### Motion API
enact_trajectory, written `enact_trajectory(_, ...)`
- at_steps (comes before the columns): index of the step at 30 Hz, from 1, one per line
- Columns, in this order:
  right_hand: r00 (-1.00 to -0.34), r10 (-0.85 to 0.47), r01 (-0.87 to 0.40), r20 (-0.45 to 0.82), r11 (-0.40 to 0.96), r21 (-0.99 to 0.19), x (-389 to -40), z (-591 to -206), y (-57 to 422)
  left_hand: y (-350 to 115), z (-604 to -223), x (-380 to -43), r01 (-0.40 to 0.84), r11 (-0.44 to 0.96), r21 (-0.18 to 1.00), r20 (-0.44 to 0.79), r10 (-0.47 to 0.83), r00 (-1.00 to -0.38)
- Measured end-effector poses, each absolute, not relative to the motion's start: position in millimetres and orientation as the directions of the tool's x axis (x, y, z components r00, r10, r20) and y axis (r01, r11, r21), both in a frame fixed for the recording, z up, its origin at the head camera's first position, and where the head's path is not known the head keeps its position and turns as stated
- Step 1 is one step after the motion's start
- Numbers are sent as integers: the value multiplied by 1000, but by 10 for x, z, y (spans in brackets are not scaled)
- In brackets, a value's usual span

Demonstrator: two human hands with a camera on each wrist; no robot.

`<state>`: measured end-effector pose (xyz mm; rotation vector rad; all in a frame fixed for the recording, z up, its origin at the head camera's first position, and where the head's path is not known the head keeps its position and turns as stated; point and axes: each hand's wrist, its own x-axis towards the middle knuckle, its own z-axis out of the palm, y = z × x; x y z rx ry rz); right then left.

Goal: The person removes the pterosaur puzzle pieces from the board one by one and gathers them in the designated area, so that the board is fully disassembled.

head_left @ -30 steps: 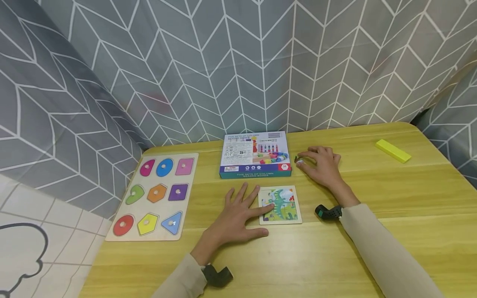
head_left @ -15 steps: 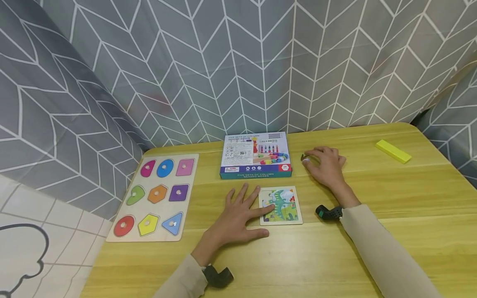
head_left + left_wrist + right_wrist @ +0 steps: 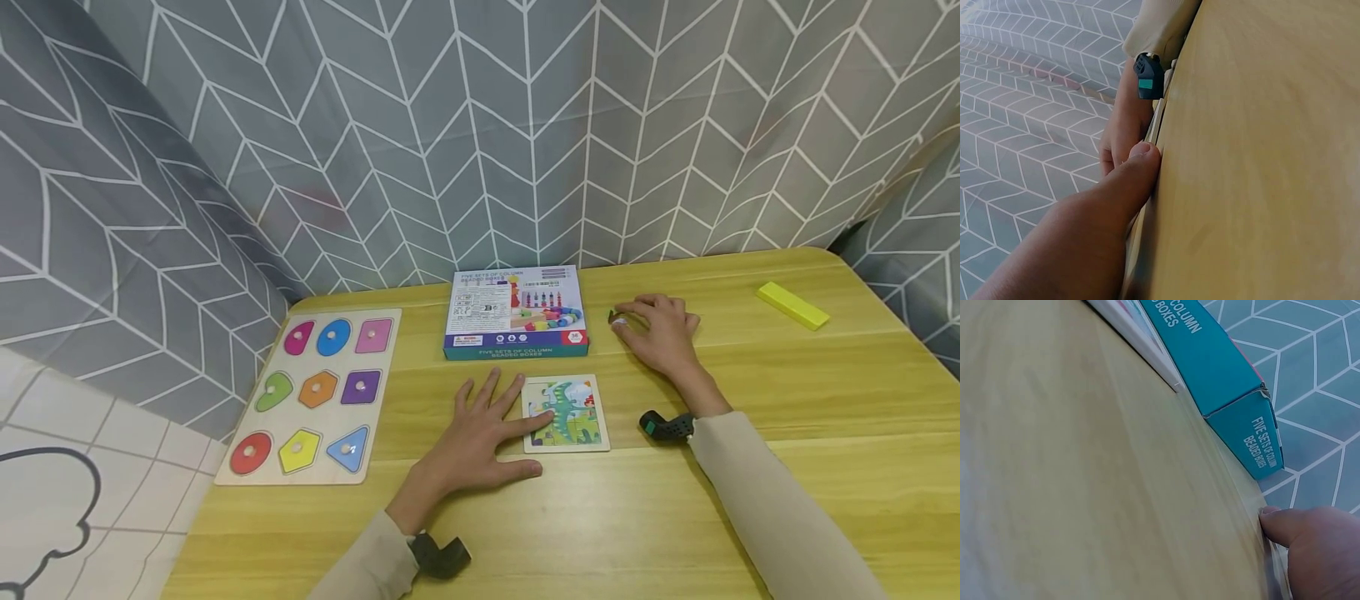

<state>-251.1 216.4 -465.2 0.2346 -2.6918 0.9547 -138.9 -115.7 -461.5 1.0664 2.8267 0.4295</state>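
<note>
My left hand (image 3: 480,437) lies spread on the wooden table, its index finger reaching over the picture of a small dinosaur jigsaw puzzle (image 3: 581,417) in a pale frame. In the left wrist view, the left thumb (image 3: 1129,178) lies along the tabletop. To the right of a beaded-boxes carton (image 3: 517,312), my right hand (image 3: 662,333) is low over the table, pinching a small dark-and-white piece (image 3: 613,317) between thumb and fingers; I cannot tell its kind. The right wrist view shows the right thumb (image 3: 1285,525) near the carton's teal end, the piece mostly hidden.
A board of knobbed shapes (image 3: 311,396) lies on the table's left side. At the back right is a yellow block (image 3: 792,305). A grey patterned curtain (image 3: 517,133) hangs behind the table (image 3: 600,533).
My right hand has shifted slightly right, away from the carton, with the small piece between its fingers. The left hand has stayed in place over the puzzle.
</note>
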Motion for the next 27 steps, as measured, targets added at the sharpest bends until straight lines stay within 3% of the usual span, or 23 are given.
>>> enact_trajectory(17, -929, -1, -264, 370, 703, -660, -2481, -4662, 2144, -1156, -4634, -1386, 636, 713, 295, 21, 661, -750)
enact_trajectory(22, -873, -7, -381, 487, 632, -674, -2370, -4681, 2067, -1157, -4639, -1392, 642, 711, 287, 34, 662, -748)
enact_trajectory(27, -823, -178, -538, 539, 544, -643, -2186, -4698, 1922, -1156, -4629, -1398, 639, 714, 285, 31, 660, -751)
